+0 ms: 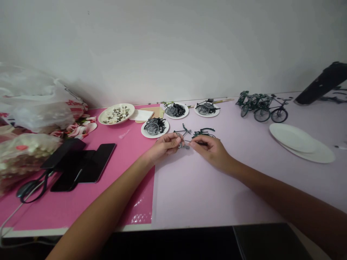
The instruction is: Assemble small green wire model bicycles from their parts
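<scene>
My left hand is closed around a small grey model bicycle part, mostly hidden by the fingers. My right hand pinches a thin screwdriver-like tool with a dark handle, its shaft pointing at the part in my left hand. Just beyond my fingers, a dark model bicycle frame piece and several dark green frame pieces lie on the table. Three small white plates hold toy wheels and black parts: a left plate, a middle plate and a right plate.
Assembled model bicycles stand at the back right, near two stacked white plates and a black cylinder. To the left are a bowl of small pieces, phones, a black box and plastic bags.
</scene>
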A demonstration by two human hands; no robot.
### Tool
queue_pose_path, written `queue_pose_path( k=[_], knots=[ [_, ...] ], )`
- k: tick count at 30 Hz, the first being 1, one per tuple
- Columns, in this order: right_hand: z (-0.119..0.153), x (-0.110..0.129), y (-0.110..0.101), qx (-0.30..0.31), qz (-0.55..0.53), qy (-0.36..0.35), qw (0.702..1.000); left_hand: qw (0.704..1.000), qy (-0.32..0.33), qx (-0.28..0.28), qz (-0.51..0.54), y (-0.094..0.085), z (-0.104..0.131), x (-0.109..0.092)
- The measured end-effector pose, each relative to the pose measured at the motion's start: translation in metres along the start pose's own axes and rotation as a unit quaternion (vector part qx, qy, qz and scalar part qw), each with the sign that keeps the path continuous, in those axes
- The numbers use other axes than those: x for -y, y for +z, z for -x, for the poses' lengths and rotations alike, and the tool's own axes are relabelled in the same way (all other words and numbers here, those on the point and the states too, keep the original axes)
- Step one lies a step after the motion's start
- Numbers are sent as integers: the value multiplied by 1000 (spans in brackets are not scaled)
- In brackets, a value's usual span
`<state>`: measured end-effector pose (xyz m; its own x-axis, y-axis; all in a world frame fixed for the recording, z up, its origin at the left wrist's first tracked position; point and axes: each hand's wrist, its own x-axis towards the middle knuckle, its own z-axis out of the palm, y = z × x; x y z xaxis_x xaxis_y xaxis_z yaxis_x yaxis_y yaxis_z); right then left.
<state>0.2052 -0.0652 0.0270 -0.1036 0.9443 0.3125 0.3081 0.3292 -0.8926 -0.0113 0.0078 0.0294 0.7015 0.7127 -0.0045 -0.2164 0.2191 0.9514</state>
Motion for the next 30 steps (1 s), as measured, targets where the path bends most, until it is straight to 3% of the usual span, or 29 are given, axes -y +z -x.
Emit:
queue_pose_path(
  k=[8,21,30],
  knots=[
    [-1,-2,-1,-22,42,-52,998,1000,5,9,8,5,0,0],
    [0,-2,0,-16,56,-76,995,999,-22,32,-4,8,2,-2],
    [1,-3,-1,-37,123,-183,975,999,-25,38,-3,7,2,-2]
  ],
)
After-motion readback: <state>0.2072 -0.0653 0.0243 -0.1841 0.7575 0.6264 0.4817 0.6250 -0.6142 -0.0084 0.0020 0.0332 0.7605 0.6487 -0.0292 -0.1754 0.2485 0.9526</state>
